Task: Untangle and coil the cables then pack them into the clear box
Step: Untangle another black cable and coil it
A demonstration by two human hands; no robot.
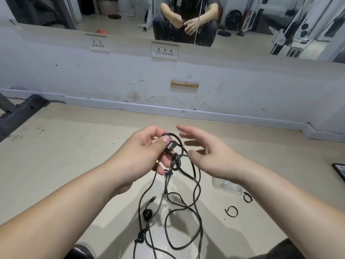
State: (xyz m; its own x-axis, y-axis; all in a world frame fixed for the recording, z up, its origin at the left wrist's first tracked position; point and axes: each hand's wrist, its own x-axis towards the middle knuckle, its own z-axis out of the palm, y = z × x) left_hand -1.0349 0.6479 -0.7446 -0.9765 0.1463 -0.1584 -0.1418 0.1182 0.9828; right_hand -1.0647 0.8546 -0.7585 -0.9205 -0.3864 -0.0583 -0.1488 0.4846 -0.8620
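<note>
Beige floor (56, 156), scuffed white wall (74, 75), mirror (112, 12)

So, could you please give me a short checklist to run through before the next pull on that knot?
1. Left hand has a firm hold: ok, its fingers pinch the cable at the USB plug.
2. Right hand is free to work: ok, open and holding nothing.
3. Knot in reach: ok, it hangs just below the plug, between both hands.
4. Rest of the cable is free: not ok, a second knot sits lower down.
5. Clear box is ready: cannot tell, the right forearm partly hides it.
6. Cable ties at hand: ok, on the floor by the box.
</note>
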